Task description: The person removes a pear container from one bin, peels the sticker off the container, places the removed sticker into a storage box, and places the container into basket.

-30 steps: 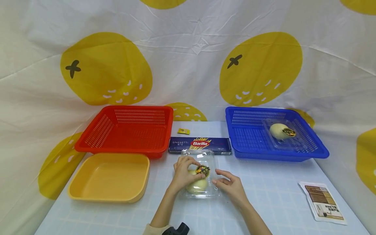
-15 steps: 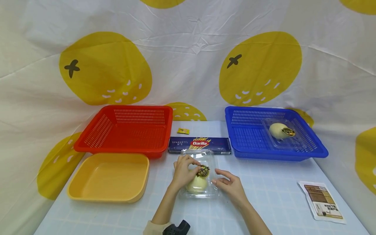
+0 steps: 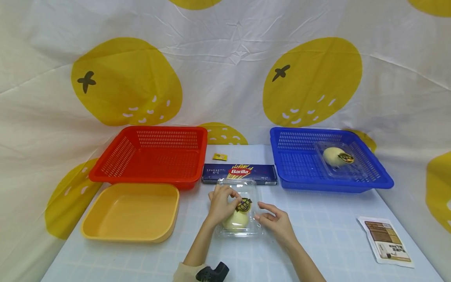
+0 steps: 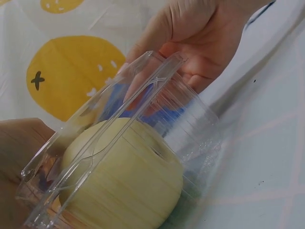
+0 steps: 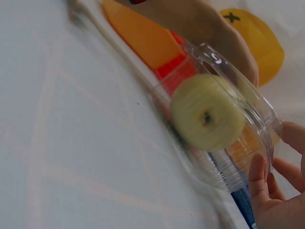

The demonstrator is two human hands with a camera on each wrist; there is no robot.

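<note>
A clear plastic clamshell box (image 3: 249, 189) lies lengthwise on the table, holding a round pale yellow fruit (image 3: 235, 222) with a dimpled end. On its lid is a black-and-gold round sticker (image 3: 244, 205). My left hand (image 3: 220, 206) reaches over the lid from the left, thumb and index fingertip together at the sticker's left edge. With my right hand (image 3: 277, 224) I pinch the right rim of the box; in the right wrist view the rim runs between thumb and fingers (image 5: 291, 136). The lid hides the left fingertips in the left wrist view.
A spaghetti box (image 3: 239, 174) lies just behind, with a small yellow packet (image 3: 220, 157) beyond. To the left stand a red basket (image 3: 148, 180) and a yellow tray (image 3: 130, 238). A blue basket (image 3: 292, 176) holds another boxed fruit (image 3: 333, 156). A brown-and-white pouch (image 3: 385, 241) lies at right.
The left thumb has drawn back up and left across the lid towards the index fingertip, leaving more of the sticker uncovered. The right hand and the box have stayed in place.
</note>
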